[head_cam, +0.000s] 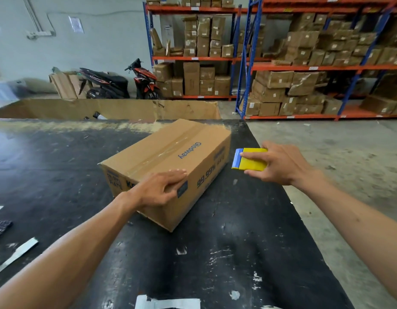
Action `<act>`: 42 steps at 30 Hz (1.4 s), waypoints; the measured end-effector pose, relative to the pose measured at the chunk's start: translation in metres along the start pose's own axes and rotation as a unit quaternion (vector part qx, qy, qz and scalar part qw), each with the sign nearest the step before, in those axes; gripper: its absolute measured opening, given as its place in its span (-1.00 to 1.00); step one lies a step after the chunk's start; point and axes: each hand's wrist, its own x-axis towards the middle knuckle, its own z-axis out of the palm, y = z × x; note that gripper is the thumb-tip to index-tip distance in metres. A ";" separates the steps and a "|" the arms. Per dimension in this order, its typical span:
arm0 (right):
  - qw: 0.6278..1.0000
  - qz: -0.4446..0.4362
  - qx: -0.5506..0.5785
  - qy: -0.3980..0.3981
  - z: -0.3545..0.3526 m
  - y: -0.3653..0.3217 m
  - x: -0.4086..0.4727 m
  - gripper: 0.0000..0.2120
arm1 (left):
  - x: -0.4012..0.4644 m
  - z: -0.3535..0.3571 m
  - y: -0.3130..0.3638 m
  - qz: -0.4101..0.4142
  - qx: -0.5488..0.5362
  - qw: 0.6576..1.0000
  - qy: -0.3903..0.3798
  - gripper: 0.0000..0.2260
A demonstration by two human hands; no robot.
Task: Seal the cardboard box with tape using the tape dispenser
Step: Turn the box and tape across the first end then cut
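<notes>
Resting flat on the near top corner of the brown cardboard box (166,168), the left hand (158,190) has its fingers spread wide, gripping nothing. The box sits angled on the black scuffed table (215,253), clear tape (168,150) already along its top seam. Right of the box, the right hand (280,162) pinches a flat yellow-and-blue plastic tool (249,162). The box looks stiff and probably light; steady it by the corners. Beyond the tool the table edge is close; nearer the person lies open room.
</notes>
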 end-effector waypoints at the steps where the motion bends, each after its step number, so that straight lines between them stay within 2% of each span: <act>1: 1.000 0.003 0.005 -0.001 0.000 -0.003 0.002 -0.48 | -0.004 -0.005 -0.003 -0.019 -0.027 0.999 0.014 -0.47; 3: 1.000 0.008 0.017 -0.008 -0.001 -0.008 0.005 -0.47 | 0.003 -0.008 0.000 -0.062 -0.036 0.997 0.031 -0.42; 7: 0.999 0.010 0.031 -0.007 -0.003 -0.017 0.011 -0.48 | 0.054 0.007 0.013 -0.212 0.036 0.977 -0.007 -0.12; 10: 0.999 0.011 0.042 -0.004 -0.004 -0.021 0.009 -0.51 | 0.081 0.022 0.014 -0.279 0.069 0.957 -0.044 -0.14; 14: 0.998 0.026 0.056 0.007 -0.002 -0.021 0.006 -0.51 | 0.079 0.025 0.010 -0.239 0.099 0.964 -0.057 -0.27; 18: 0.997 0.036 0.063 -0.001 -0.003 -0.030 0.008 -0.48 | 0.050 0.016 -0.004 -0.169 0.108 0.977 -0.076 -0.30; 22: 0.996 0.041 0.080 -0.001 -0.009 -0.039 0.015 -0.44 | 0.009 -0.006 -0.027 -0.095 0.008 0.991 -0.093 -0.30; 24: 0.995 0.047 0.093 0.004 -0.013 -0.041 0.016 -0.44 | -0.010 -0.022 -0.041 -0.092 -0.073 0.988 -0.103 -0.28; 26: 0.993 0.049 0.106 0.002 -0.016 -0.042 0.015 -0.42 | -0.019 -0.034 -0.048 -0.095 -0.093 0.985 -0.108 -0.28; 28: 0.991 0.053 0.120 -0.002 -0.016 -0.043 0.014 -0.41 | -0.011 -0.039 -0.041 -0.096 -0.059 0.989 -0.092 -0.28; 29: 0.990 0.058 0.128 -0.002 -0.017 -0.044 0.014 -0.41 | -0.001 -0.039 -0.032 -0.100 -0.029 0.991 -0.084 -0.22; 31: 0.987 0.073 0.142 0.002 -0.016 -0.044 0.017 -0.42 | 0.023 -0.028 -0.007 -0.125 0.019 0.989 -0.073 0.04; 33: 0.984 0.091 0.156 0.005 -0.015 -0.043 0.017 -0.43 | 0.048 -0.006 0.018 -0.154 0.026 0.986 -0.063 0.14; 38: 0.969 0.133 0.208 0.015 -0.013 -0.027 0.011 -0.42 | 0.076 0.028 0.043 -0.146 0.114 0.979 -0.090 -0.05; 42: 0.929 0.187 0.312 0.062 -0.013 -0.022 0.008 -0.48 | 0.074 0.024 0.029 -0.095 0.128 0.982 -0.105 -0.14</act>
